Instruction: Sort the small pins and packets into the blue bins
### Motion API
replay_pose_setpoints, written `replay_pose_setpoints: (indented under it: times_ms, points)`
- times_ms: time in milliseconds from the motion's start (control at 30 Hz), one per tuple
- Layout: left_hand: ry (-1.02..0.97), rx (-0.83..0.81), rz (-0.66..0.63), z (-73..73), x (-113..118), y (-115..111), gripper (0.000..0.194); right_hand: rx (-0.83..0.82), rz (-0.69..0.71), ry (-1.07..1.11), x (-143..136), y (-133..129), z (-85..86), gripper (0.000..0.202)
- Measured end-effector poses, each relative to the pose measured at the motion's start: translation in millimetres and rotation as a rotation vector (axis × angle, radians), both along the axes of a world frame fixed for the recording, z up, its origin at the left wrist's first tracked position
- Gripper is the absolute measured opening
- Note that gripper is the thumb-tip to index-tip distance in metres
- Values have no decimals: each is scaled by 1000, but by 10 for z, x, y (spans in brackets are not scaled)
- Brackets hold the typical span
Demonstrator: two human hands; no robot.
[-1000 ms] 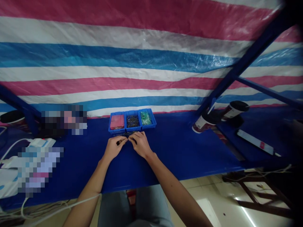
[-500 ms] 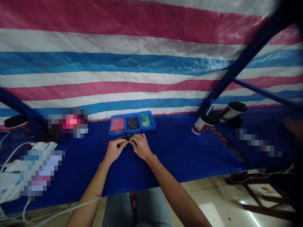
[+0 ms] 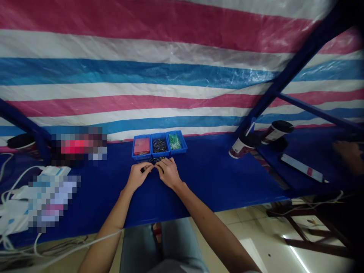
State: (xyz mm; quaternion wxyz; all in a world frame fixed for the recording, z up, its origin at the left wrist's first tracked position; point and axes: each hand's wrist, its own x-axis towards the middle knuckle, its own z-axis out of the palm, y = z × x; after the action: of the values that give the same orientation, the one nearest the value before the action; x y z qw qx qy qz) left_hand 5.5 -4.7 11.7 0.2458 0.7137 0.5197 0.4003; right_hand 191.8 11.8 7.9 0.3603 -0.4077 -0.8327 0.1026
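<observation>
Two hands met just short of a small dark heap, the right one nearer

From where I stood, the person's left hand (image 3: 138, 176) and right hand (image 3: 170, 174) were close together over the blue table (image 3: 216, 182). On each, thumb and fingers were drawn into a pinch, and the two sets of fingertips all but met. Whether anything sat in either pinch I couldn't tell; it was too small to make out.

The loose heap of thin dark pieces (image 3: 157, 159) lay directly beyond the fingertips, on the side away from the body. It spread more from left to right than toward the person, though the way each piece pointed was lost in the tangle. The right hand was the nearer, its knuckles right along the heap's near side, while the left came up just short of its left end. I couldn't be sure of any touch.

Behind the heap stood three trays side by side: the left tray (image 3: 141, 157) with flat pinkish-red pieces (image 3: 141, 145), the middle tray (image 3: 160, 154) with more slender dark pieces (image 3: 159, 145), and the right tray (image 3: 179, 151) with green pieces (image 3: 175, 141). The middle one was straight past the heap, so the heap lay between it and the fingers.
</observation>
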Motion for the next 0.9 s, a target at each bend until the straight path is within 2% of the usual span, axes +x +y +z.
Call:
replay_pose_setpoints:
  times_ms: [433, 900]
  points:
    - [-4, -4, 1, -15, -14, 0, 21, -18, 88, 168, -15, 65, -157, 20]
    - [9, 6, 12, 13, -7, -3, 23, 8, 92, 188, -17, 59, -113, 21]
